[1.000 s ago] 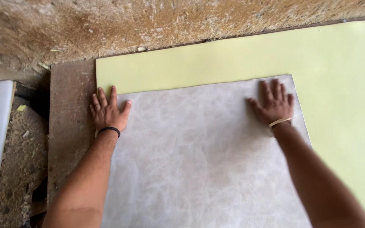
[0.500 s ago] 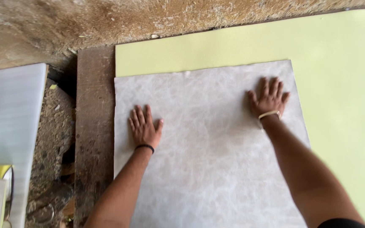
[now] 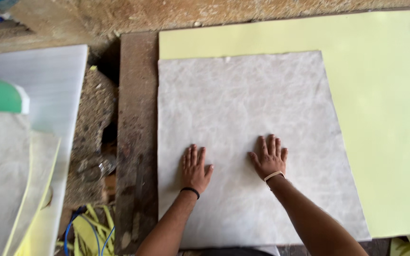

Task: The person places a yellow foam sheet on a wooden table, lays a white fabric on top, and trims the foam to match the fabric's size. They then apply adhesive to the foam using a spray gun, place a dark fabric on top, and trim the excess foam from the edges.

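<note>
left hand [image 3: 195, 168] | right hand [image 3: 270, 159] | fingers spread flat, gripping nothing | fibrous sheet [image 3: 243, 104] beneath

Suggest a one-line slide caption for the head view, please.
Left hand and right hand pressed flat on a grey fibrous sheet lying over a pale yellow sheet.

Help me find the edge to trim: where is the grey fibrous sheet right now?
In the head view, the grey sheet lies centre frame on the pale yellow sheet, under both flat hands, with a brown plank along its left edge.
</note>
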